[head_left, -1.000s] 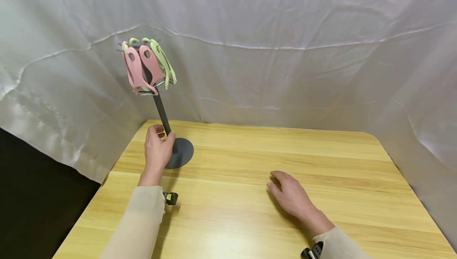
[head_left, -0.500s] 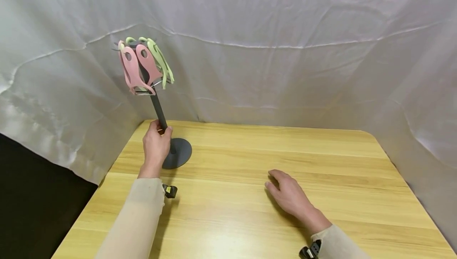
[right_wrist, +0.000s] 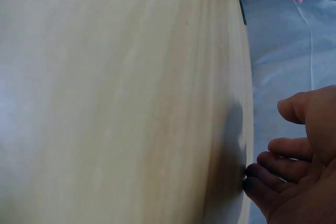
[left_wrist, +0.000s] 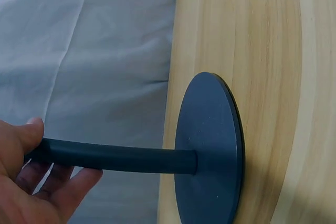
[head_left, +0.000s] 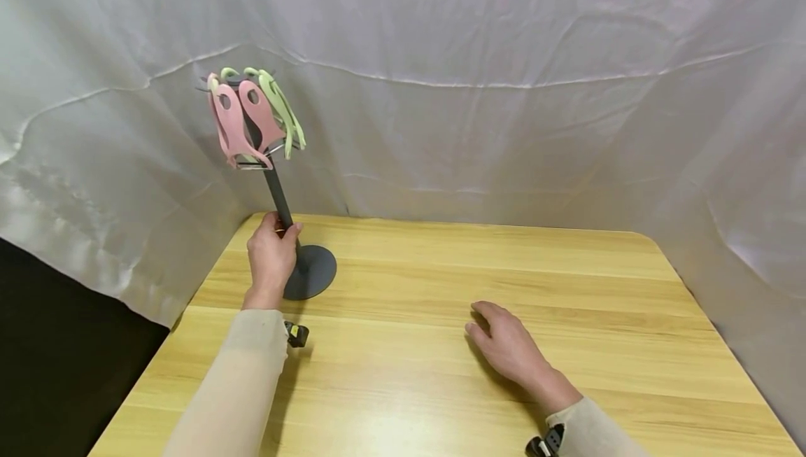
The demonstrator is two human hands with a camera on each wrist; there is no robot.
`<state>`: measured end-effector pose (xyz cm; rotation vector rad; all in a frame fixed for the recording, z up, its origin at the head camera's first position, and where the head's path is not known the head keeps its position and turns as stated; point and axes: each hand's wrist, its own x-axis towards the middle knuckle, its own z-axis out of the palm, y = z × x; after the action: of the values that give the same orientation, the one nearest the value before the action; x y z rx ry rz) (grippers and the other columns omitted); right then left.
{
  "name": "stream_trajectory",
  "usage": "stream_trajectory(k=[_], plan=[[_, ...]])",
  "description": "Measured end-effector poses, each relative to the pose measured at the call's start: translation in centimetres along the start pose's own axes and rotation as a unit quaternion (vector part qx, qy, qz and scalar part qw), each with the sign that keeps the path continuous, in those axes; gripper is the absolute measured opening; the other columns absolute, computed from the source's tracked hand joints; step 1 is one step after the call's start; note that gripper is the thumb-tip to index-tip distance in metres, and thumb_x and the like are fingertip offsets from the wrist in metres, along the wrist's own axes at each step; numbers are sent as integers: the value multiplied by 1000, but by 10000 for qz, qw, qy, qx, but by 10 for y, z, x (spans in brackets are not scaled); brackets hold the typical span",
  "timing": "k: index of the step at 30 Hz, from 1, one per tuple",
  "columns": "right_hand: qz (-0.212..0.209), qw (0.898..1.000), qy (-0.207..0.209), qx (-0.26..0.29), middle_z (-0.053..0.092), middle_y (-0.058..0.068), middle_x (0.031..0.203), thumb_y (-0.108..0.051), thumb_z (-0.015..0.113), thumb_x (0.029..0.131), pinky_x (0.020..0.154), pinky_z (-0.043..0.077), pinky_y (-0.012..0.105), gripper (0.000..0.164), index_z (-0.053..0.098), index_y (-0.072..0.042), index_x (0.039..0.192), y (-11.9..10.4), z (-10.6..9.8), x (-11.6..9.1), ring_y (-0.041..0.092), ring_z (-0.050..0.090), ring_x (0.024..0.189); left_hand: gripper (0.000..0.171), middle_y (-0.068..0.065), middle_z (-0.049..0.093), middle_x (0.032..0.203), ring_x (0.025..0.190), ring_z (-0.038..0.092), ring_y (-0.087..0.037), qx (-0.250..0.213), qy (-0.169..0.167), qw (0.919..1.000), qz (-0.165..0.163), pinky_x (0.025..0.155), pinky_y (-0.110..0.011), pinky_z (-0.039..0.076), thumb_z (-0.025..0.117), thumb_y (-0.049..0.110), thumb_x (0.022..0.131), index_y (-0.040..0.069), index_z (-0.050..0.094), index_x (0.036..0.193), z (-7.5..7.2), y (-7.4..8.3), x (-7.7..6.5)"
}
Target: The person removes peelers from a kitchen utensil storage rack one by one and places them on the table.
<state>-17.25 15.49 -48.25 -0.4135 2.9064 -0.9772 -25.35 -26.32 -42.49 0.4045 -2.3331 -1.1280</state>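
A dark grey stand with a round base and an upright pole is on the table at the back left. Pink Y-shaped peelers and light green peelers hang from hooks around its top. My left hand grips the lower pole, thumb on one side and fingers on the other; the left wrist view shows the pole between them. My right hand holds nothing. Its fingers are loosely bent, and in the right wrist view the lower fingertips touch the tabletop or lie just over it.
The wood-grain table extends across the front and to the right. A pale grey cloth hangs behind it and along its sides. Dark space lies past the left edge. Small dark devices are worn at both wrists.
My left thumb and fingers have closed in around the pole, which they stood looser about a second ago. The stand stays upright in its place. My right hand keeps its pose; the view shifts slightly.
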Motion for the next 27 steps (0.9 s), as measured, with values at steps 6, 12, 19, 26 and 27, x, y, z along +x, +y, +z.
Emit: stream_trajectory(k=[6,12,19,26,27], plan=[[-72,10000,-42,-1,56,24,152,-27,62,107,118,40,61,51,55,3,148,0,2,11,45,50,144,26,-19,73,116,113,72,-39,-18,17,10000,59,93,-56,58,68,28,105,5,66,118,-2,-2,2],[-170,9998,-81,-1,56,24,152,-27,62,107,118,40,61,51,56,2,148,-1,4,22,45,51,143,24,-18,74,113,110,74,-37,-99,69,9999,77,90,-55,60,71,25,103,6,67,116,1,-3,2],[-354,9992,-167,105,56,22,153,-27,63,107,117,41,61,50,56,0,149,-7,12,38,44,51,144,21,-15,75,111,108,74,-35,-240,13,9996,154,88,-52,61,73,25,102,8,68,114,2,-4,0],[-280,9990,-210,267,55,22,154,-26,62,107,118,40,61,53,53,0,152,-8,11,37,43,49,145,21,-13,75,111,108,74,-34,-319,-216,9989,278,86,-50,61,74,23,101,8,69,116,17,8,-13],[-277,9989,-205,307,56,21,154,-26,62,107,119,40,60,54,51,0,153,-8,12,37,43,49,145,22,-14,75,111,108,74,-34,-327,-240,9987,313,86,-50,61,74,23,101,8,69,116,18,10,-15]])
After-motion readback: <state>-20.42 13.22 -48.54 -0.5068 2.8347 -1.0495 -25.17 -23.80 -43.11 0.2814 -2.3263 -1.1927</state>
